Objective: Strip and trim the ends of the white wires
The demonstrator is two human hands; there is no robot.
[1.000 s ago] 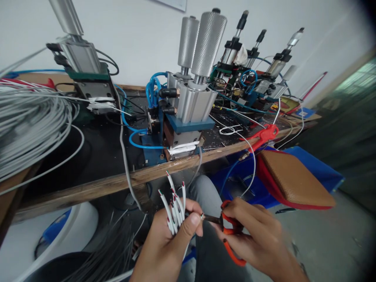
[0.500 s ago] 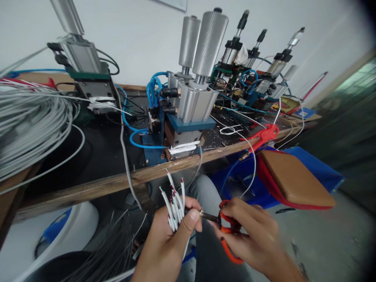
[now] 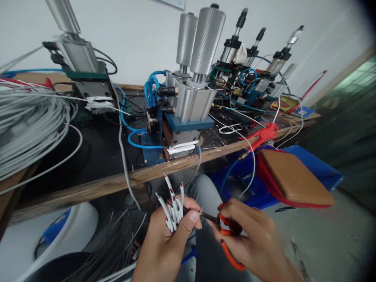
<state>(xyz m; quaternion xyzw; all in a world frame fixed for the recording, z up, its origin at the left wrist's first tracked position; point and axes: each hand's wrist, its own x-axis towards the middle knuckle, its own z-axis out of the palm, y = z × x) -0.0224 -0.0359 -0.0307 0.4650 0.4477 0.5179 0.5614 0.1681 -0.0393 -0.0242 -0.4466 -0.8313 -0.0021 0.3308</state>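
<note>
My left hand (image 3: 173, 233) is closed around a bundle of white cables (image 3: 175, 209), whose cut ends fan upward and show small red and green cores. Between its thumb and forefinger a single cable end is pinched, mostly hidden by the fingers. My right hand (image 3: 249, 231) grips a pair of scissors with orange handles (image 3: 232, 256), fingers through the loops. The dark blades point left and their tips meet the pinched cable end at my left thumb. Whether the blades are parted cannot be made out.
A wooden-edged bench (image 3: 88, 190) carries a pneumatic press (image 3: 190, 113) and a large coil of grey-white cable (image 3: 32, 129). Red-handled pliers (image 3: 264, 135) lie at its edge. A blue bin (image 3: 243, 196) with a brown cushion (image 3: 293, 176) stands right; a white tub (image 3: 85, 223) stands lower left.
The cable bundle has tilted slightly left in my left hand. The scissors stay at the pinched cable end, with their lower handle a little lower. The whole view has shifted slightly.
</note>
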